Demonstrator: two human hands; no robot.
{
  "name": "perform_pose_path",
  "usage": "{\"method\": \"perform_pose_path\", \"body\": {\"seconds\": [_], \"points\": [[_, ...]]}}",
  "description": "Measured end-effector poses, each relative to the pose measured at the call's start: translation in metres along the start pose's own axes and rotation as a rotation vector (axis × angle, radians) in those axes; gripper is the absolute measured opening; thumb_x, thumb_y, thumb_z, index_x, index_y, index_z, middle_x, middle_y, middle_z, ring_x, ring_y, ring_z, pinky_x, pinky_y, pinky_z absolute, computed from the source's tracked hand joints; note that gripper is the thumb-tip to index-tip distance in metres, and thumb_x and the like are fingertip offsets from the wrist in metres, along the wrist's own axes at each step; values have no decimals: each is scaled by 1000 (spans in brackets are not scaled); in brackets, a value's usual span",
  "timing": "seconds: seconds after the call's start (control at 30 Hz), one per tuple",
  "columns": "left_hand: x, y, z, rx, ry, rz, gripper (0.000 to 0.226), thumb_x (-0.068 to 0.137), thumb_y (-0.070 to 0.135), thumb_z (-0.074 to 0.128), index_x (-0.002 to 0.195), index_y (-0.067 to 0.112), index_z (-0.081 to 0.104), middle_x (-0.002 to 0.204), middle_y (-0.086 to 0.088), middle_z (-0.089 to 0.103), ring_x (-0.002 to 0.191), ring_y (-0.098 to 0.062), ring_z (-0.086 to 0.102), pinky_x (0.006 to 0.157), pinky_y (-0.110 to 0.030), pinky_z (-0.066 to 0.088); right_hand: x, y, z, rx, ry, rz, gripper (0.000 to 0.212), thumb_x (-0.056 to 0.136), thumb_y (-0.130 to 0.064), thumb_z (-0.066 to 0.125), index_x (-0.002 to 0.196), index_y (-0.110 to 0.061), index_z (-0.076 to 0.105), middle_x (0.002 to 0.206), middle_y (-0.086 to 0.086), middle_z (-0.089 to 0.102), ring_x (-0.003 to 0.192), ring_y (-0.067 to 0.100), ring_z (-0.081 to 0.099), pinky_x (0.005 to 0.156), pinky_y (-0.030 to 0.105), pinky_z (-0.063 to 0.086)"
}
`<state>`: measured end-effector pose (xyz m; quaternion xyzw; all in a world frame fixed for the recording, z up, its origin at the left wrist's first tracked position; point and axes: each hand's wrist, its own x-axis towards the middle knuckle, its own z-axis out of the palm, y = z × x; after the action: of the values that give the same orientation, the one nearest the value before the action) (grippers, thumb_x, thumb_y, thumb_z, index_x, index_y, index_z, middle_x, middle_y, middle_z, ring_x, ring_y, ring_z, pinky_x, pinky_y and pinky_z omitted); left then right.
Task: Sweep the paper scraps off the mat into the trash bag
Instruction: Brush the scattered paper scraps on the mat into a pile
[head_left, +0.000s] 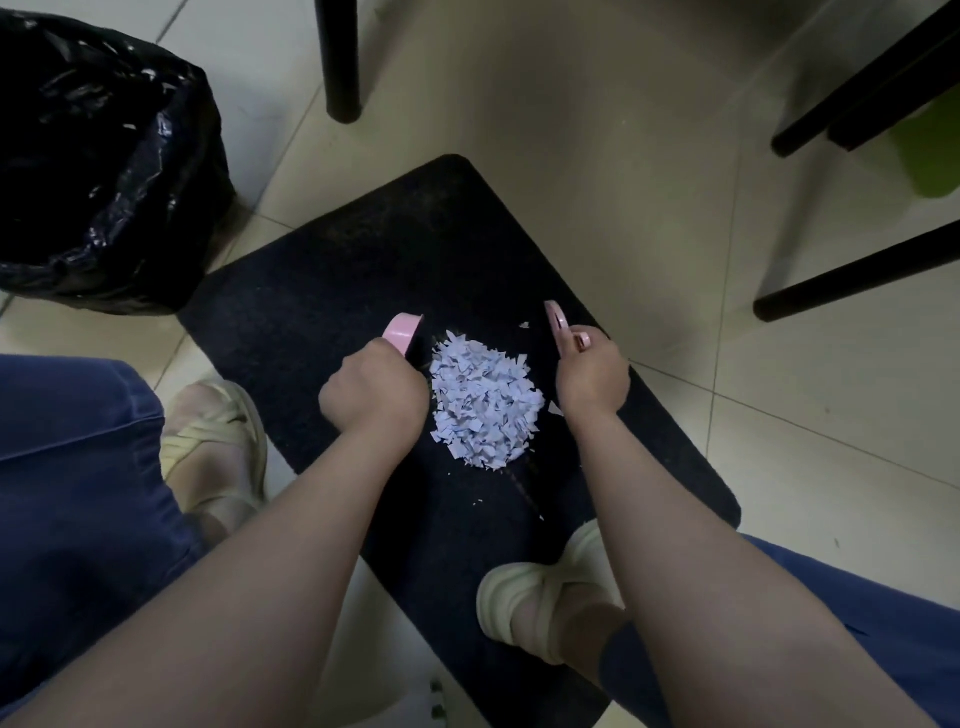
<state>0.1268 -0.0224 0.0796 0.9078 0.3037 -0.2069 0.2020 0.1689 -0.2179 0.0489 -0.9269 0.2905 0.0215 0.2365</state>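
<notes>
scraps (483, 405) sit heaped mid mat (311, 312), between our hands. left hand (374, 389) grips a pink brush (402, 330), right hand (592, 379) grips a thin pink tool (556, 322), likely the dustpan; hands apart. gathering looks done. next we scoop the heap and carry it to the trash bag (104, 156).

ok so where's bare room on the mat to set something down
Bare: the far end of the mat, beyond the scrap pile, and the strip between the left hand and the trash bag. Crowded: the middle, where it and the right hand flank the pile.
</notes>
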Motion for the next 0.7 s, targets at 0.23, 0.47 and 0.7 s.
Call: {"method": "perform_pose_path", "body": {"seconds": [0.23, 0.47, 0.7], "points": [[28, 9, 6, -35, 8, -44, 31, 90, 41, 52, 99, 15, 67, 92, -7, 69, 86, -29, 65, 63, -30, 39, 29, -3, 32, 93, -235, -65, 31, 100, -42, 46, 101, -26, 72, 71, -4, 57, 58, 13, 51, 51, 27, 37], [20, 13, -1, -48, -31, -34, 23, 90, 30, 51, 100, 16, 67, 92, -6, 67, 83, -27, 64, 60, -30, 38, 18, 3, 23, 85, -393, -141, 35, 101, -38, 45, 115, -15, 67, 84, -10, 60, 77, 9, 55, 60, 20, 35], [4, -16, -11, -138, 17, -69, 26, 91, 30, 49, 112, 24, 64, 100, -7, 67, 92, -30, 63, 65, -31, 38, -7, -22, 19, 156, -165, -168, 22, 97, -34, 49, 98, -22, 67, 75, -7, 62, 66, 11, 53, 52, 17, 35]]}}
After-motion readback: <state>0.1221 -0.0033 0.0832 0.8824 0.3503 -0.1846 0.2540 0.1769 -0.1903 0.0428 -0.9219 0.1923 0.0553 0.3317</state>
